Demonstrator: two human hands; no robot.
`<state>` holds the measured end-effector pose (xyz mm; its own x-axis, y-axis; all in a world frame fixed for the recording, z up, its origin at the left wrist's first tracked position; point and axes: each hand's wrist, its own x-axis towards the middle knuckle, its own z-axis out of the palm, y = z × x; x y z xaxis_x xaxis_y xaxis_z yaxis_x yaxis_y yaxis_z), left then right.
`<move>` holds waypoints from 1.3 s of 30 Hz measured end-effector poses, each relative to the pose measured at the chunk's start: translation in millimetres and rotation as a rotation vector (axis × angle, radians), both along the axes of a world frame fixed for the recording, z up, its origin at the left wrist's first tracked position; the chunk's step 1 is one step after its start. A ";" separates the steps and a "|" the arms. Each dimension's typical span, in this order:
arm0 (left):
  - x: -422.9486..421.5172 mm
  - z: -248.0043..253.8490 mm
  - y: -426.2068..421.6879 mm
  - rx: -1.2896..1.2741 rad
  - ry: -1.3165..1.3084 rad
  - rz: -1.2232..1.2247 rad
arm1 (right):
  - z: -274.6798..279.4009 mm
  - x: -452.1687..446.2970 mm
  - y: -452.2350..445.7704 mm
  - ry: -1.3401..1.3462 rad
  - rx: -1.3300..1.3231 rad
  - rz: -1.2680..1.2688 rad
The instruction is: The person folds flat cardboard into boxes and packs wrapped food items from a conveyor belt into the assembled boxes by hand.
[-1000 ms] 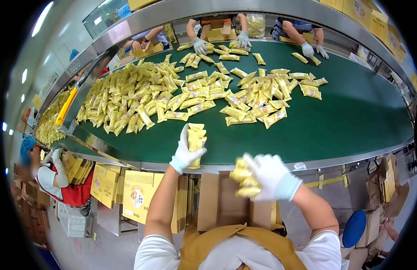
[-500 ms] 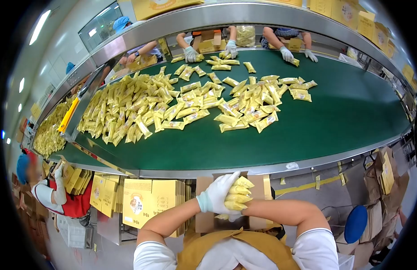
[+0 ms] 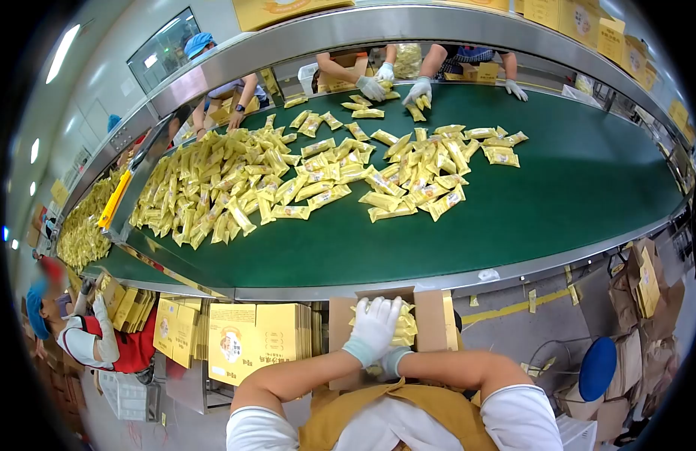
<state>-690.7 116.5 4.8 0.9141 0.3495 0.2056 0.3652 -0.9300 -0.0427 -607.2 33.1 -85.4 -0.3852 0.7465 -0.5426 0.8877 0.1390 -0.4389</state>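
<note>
Below the belt's near edge an open cardboard box (image 3: 436, 319) holds several yellow packets (image 3: 406, 325). My left hand (image 3: 375, 325), in a white glove, lies over the packets inside the box, its fingers stretched out and slightly apart. Lower in the box is my right hand (image 3: 393, 361), mostly covered by my left hand and wrist; its fingers are hidden, so what it holds cannot be made out. Many loose yellow packets (image 3: 212, 180) lie heaped on the green belt (image 3: 573, 188) beyond the box.
Flattened yellow cartons (image 3: 261, 342) stand left of the box. Across the belt, co-workers' gloved hands (image 3: 418, 92) handle packets. A co-worker in a red apron (image 3: 134, 347) is at the far left. A blue round stool (image 3: 597, 368) stands at the right.
Both my hands have come from the belt side and the right into the box, and the packets they carried are now in it. Across the belt, a co-worker's hand has moved left with packets.
</note>
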 end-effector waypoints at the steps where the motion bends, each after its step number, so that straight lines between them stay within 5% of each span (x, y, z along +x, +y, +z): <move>1: 2.5 -1.7 -1.1 -0.002 0.038 0.003 | -2.9 -0.1 1.4 -0.002 0.009 0.077; 13: 42.0 -79.2 8.5 -0.073 0.521 0.037 | 27.1 -18.1 -13.6 -0.412 0.008 0.064; 16: 43.1 -88.1 8.9 -0.107 0.579 0.042 | 40.1 -9.4 -6.4 -0.289 -0.056 0.099; 21: 62.9 -51.4 23.9 -0.369 0.874 0.008 | 30.6 3.6 3.7 -0.053 -0.075 -0.062; 25: 55.3 -22.4 35.1 -0.240 1.078 -0.184 | -15.1 -1.4 5.3 0.006 -0.217 -0.159; 26: 54.6 24.1 45.1 -0.387 1.138 -0.282 | 4.4 8.0 9.9 0.070 -0.312 -0.158; 29: 25.0 79.3 110.2 -0.953 0.870 -0.418 | 109.5 57.2 35.3 0.566 -0.366 0.147; 31: -6.4 87.7 166.6 -1.409 0.499 -0.472 | 153.7 107.9 51.1 0.918 -0.375 -0.164; 33: -26.8 88.4 222.1 -1.450 0.190 -0.309 | 163.0 173.1 68.6 1.166 -0.077 -0.548; 34: -31.3 83.7 244.6 -1.540 0.029 -0.084 | 163.0 199.6 82.2 1.057 0.113 -0.772; 35: -33.5 56.8 268.1 -1.345 -0.203 0.122 | 146.6 227.3 96.7 0.976 0.323 -0.938; 37: -28.4 11.4 318.6 -0.629 -0.251 0.434 | 95.4 296.3 129.7 0.214 0.881 -0.815; 39: -17.8 -17.5 361.7 -0.500 -0.289 0.580 | 60.1 335.4 160.3 -0.067 0.916 -0.967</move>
